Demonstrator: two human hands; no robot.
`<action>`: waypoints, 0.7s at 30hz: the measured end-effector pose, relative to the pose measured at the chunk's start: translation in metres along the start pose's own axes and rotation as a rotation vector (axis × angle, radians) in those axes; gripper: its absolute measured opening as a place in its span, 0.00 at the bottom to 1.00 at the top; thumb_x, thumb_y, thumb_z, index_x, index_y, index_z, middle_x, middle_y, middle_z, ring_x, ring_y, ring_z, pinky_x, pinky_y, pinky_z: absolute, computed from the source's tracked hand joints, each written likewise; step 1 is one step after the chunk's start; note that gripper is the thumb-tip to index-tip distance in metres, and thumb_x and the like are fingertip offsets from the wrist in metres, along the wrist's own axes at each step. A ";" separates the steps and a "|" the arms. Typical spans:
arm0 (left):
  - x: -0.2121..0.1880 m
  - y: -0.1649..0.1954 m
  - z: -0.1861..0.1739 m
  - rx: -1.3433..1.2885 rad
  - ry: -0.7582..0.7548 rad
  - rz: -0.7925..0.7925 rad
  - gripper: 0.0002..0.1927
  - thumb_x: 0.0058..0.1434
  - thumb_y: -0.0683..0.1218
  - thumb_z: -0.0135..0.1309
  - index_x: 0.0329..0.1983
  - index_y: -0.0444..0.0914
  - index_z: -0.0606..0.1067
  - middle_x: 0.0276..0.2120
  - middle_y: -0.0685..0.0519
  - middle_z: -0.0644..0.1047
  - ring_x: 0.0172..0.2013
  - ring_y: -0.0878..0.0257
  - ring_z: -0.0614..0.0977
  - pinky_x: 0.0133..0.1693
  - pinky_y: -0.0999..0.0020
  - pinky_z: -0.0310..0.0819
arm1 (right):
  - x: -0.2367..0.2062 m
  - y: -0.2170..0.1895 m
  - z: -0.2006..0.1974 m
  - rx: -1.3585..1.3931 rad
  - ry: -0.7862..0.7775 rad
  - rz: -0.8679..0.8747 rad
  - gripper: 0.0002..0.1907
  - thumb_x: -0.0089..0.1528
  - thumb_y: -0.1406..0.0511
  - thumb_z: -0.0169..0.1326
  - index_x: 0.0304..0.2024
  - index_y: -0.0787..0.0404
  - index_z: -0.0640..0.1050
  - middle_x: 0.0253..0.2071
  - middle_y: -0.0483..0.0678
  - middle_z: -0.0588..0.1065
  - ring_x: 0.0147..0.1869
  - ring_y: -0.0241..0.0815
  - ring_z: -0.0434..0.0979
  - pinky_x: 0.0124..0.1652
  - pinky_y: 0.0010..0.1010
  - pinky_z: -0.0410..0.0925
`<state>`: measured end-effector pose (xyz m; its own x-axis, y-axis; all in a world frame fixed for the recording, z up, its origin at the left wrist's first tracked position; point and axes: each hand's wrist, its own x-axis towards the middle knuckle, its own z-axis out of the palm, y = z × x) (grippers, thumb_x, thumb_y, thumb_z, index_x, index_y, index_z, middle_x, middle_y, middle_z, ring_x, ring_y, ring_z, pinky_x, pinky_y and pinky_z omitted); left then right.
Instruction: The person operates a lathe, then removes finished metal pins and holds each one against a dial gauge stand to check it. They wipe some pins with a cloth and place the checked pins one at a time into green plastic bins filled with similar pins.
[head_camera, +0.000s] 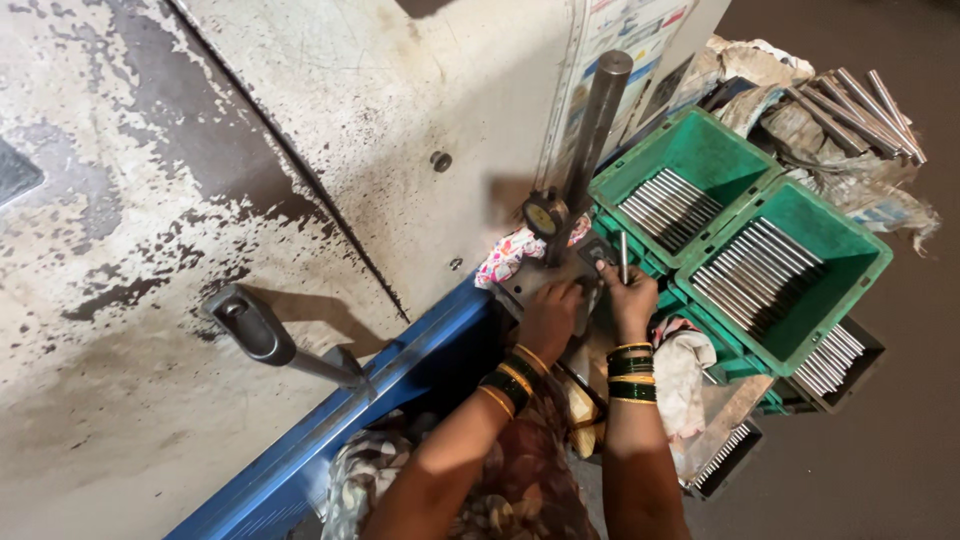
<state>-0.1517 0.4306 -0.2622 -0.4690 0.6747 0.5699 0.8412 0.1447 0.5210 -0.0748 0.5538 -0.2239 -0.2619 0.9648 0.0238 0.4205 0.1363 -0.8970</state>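
Pinching a steel pin, right hand; left hand flat, fingertips hidden

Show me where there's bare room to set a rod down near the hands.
Little near the hands: left hand and right hand, holding a rod, crowd the gauge stand. Both green bins hold rods but have bare floor along their upper ends. The dark floor right of the bins is bare. The cloth fills the gap below.
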 end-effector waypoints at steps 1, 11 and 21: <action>-0.005 0.000 -0.003 -0.064 -0.027 -0.099 0.07 0.66 0.45 0.53 0.43 0.38 0.79 0.43 0.45 0.79 0.44 0.47 0.80 0.45 0.53 0.74 | -0.004 0.003 -0.002 -0.017 0.025 -0.037 0.19 0.60 0.56 0.68 0.34 0.68 0.83 0.25 0.48 0.78 0.28 0.33 0.71 0.34 0.28 0.67; -0.081 -0.007 -0.100 -1.150 -0.043 -0.836 0.08 0.68 0.48 0.61 0.39 0.38 0.82 0.30 0.57 0.75 0.29 0.70 0.70 0.31 0.71 0.64 | -0.125 0.026 -0.046 0.446 -0.266 -0.105 0.23 0.76 0.52 0.49 0.40 0.65 0.77 0.28 0.35 0.66 0.31 0.28 0.58 0.31 0.23 0.54; -0.129 0.049 -0.245 -1.692 0.081 -1.062 0.17 0.67 0.59 0.51 0.41 0.41 0.78 0.30 0.59 0.78 0.29 0.69 0.78 0.31 0.70 0.76 | -0.280 -0.078 -0.049 0.488 -0.374 -0.306 0.10 0.71 0.63 0.52 0.44 0.64 0.78 0.27 0.37 0.71 0.28 0.23 0.65 0.28 0.17 0.59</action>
<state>-0.1158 0.1734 -0.1550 -0.5661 0.7608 -0.3173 -0.7672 -0.3454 0.5405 0.0084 0.2845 -0.1394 -0.6259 0.7445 0.2323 -0.1365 0.1887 -0.9725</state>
